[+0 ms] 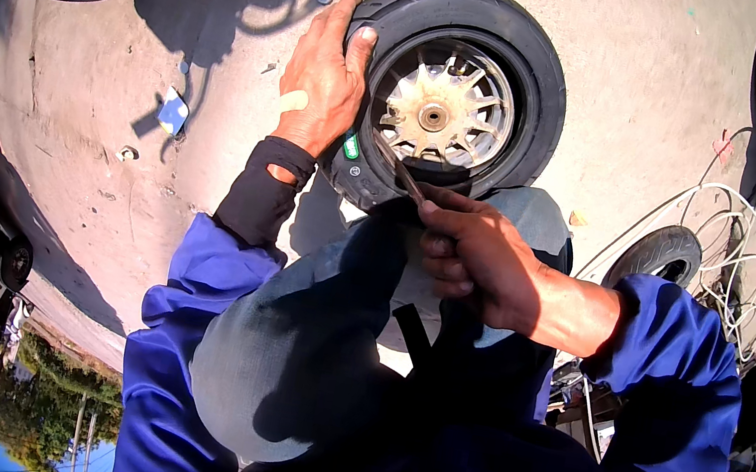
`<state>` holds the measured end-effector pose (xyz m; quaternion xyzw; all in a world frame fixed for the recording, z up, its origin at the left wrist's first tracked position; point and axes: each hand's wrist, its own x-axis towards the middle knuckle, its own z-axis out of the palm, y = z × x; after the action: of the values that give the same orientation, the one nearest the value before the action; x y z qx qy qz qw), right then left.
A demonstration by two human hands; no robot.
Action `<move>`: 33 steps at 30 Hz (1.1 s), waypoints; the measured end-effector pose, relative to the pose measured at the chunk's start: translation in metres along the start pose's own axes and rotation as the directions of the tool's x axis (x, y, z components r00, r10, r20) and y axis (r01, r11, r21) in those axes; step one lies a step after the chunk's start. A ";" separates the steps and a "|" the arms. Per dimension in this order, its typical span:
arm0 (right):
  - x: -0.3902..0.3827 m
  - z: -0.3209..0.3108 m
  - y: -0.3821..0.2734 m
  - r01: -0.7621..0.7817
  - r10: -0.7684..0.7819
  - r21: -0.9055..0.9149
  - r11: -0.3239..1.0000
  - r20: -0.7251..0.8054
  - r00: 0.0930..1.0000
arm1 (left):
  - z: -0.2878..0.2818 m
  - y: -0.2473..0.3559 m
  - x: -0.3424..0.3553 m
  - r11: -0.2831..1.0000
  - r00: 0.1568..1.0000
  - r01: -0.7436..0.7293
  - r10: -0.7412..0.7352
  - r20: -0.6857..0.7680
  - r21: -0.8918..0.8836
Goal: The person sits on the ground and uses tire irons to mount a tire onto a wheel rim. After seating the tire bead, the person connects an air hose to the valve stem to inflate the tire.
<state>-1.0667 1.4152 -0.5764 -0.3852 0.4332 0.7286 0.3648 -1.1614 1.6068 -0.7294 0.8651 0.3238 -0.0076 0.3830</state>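
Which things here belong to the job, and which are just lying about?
In use:
black rubber tyre around a pale spoked metal wheel, left hand on the tyre
slim metal bar in the right hand

Apparently just lying about:
small black tyre at right
looped thin white cables
flat blue-and-white scrap

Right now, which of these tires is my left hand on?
The tire surrounding the pale spoked rim, with a green label. Your left hand rests against its upper-left edge; no hand touches the others.
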 end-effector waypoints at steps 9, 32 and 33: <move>0.000 0.037 -0.007 -0.036 0.042 0.270 0.962 -0.017 0.999 | -0.003 -0.007 0.000 1.000 0.999 0.027 -0.028 0.039 0.005; 0.080 0.090 0.142 0.470 -0.445 0.039 0.882 -0.259 0.857 | 0.009 -0.059 -0.008 0.979 0.997 0.024 -0.008 0.078 -0.204; 0.089 0.083 0.154 0.508 -0.494 -0.010 0.861 -0.253 0.832 | 0.010 -0.064 -0.010 0.979 0.997 0.020 -0.005 0.076 -0.203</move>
<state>-1.2594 1.4534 -0.5733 -0.5623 0.3798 0.5410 0.4968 -1.2028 1.6262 -0.7762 0.8184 0.3136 -0.0094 0.4815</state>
